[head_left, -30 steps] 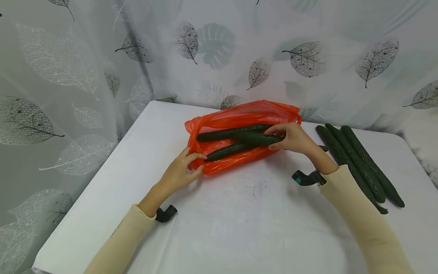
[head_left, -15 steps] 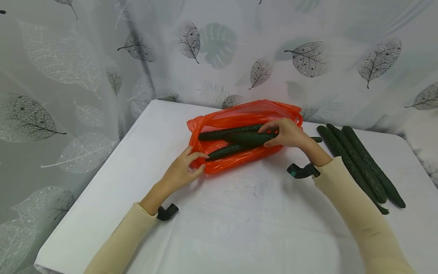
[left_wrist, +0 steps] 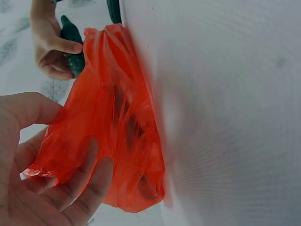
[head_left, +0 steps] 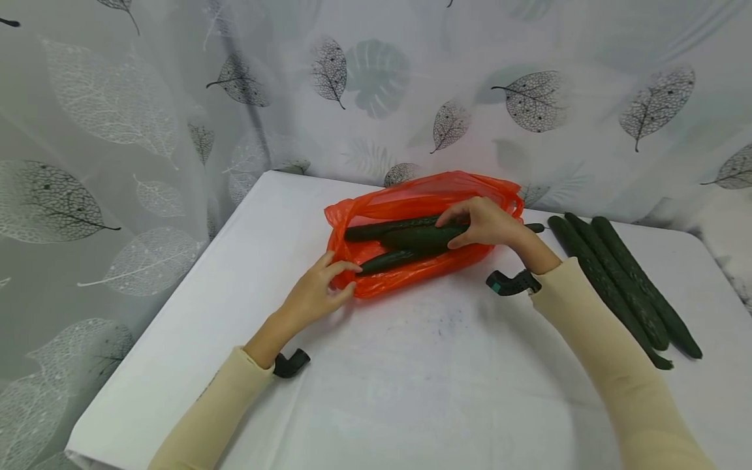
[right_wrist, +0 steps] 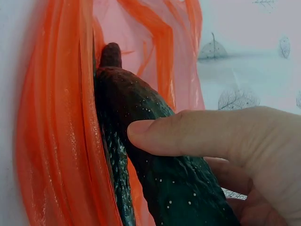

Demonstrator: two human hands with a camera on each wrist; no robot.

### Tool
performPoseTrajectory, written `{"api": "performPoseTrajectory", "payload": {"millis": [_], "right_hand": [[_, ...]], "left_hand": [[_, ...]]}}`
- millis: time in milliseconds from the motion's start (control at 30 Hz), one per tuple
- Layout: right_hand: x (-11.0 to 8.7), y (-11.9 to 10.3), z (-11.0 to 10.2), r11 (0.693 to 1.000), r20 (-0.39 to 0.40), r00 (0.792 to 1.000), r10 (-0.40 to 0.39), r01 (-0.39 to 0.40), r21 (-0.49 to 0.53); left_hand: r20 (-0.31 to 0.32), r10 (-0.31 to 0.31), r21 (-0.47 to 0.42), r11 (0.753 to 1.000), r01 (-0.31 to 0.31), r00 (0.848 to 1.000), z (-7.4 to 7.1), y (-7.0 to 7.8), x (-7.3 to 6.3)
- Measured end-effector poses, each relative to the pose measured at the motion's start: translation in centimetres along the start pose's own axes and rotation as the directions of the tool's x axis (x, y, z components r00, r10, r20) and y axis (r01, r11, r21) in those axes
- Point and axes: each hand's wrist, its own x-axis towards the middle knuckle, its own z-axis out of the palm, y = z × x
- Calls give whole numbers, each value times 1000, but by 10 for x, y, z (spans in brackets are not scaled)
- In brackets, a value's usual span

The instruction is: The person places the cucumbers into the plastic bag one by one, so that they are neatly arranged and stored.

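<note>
Bag (head_left: 405, 277): translucent; orange-red in head view, deeper red in left wrist view, orange paling to pink in right wrist view. Cucumbers (head_left: 414, 239) inside the bag: dark green, near black in shade; the topmost, close up, flecked with small pale dots. Three cucumbers (head_left: 617, 281) right of the bag: likewise dark green. Tabletop (head_left: 423, 391) under the bag: white, faint blue-grey smudges in front of the bag. Curtain (head_left: 417, 72) behind the bag: pale grey-white, printed with dark grey netted leaves, white veined leaves, faded grey-green leaves. Sleeves (head_left: 599, 333), nearer than the bag: plain cream. Wrist mounts (head_left: 292, 363): black, the right one bearing a teal patch.
</note>
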Motion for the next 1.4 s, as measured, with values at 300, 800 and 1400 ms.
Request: {"api": "performPoseTrajectory", "payload": {"millis": [300, 800, 1400], "right_hand": [[10, 9, 1, 998, 31, 998, -53, 52, 24], [36, 7, 13, 993, 90, 992, -88, 80, 88], [56, 18, 19, 994, 172, 981, -95, 84, 71]], "left_hand": [[0, 2, -3, 1000, -2, 1000, -1, 0, -1], [-4, 19, 5, 1000, -19, 1000, 7, 5, 4], [-25, 46, 27, 999, -45, 999, 3, 3, 0]]}}
